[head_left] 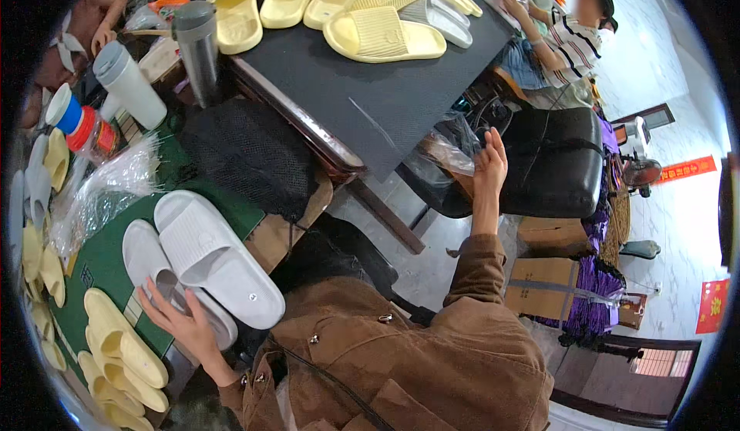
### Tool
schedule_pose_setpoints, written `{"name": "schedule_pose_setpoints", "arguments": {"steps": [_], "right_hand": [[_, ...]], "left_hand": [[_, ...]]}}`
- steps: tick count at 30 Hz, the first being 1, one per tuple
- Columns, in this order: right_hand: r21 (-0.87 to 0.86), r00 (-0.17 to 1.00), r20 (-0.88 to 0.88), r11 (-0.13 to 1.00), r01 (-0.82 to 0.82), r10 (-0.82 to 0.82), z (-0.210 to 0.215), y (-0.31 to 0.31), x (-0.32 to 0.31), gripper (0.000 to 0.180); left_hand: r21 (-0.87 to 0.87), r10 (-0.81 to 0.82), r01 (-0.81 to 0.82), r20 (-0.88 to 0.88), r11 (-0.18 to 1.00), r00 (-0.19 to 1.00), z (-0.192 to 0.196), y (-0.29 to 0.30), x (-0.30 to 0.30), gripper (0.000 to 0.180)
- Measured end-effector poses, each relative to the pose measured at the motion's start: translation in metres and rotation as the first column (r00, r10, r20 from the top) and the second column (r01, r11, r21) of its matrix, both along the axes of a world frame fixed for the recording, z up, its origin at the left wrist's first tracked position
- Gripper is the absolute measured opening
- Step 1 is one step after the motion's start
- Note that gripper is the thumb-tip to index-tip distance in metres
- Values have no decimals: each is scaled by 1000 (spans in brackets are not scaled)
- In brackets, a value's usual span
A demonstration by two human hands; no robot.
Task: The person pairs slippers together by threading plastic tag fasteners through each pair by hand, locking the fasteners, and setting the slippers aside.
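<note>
My left hand (181, 325) rests on a pair of white slide slippers (208, 258) stacked on a green mat (108, 254) at the lower left, fingers spread over the lower slipper. My right hand (489, 165) is raised to the right, fingers on a clear plastic bag (451, 150) beside the black table's edge. My brown jacket fills the lower middle.
Several pale yellow slippers (123, 346) lie by the white pair and more (370, 15) on the black table (385, 100). A grey flask (199, 46), a white cup (129, 84) and clear bags (108, 192) stand at left. Another person (563, 38) sits at the far right by a black chair (555, 161).
</note>
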State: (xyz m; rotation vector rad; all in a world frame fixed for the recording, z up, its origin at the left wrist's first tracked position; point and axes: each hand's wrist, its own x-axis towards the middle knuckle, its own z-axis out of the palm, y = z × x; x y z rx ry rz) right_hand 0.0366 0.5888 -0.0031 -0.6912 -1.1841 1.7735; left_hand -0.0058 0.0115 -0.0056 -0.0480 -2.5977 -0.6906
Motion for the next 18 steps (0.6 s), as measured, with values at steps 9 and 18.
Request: {"name": "schedule_pose_setpoints", "arguments": {"steps": [9, 18], "right_hand": [[-288, 917, 282, 937, -200, 282, -55, 76, 4, 59], [-44, 891, -290, 925, -376, 349, 7, 5, -14, 49]], "left_hand": [[-28, 47, -46, 42, 999, 998, 1, 5, 0, 59], [-53, 71, -68, 55, 996, 996, 7, 2, 2, 60]]}}
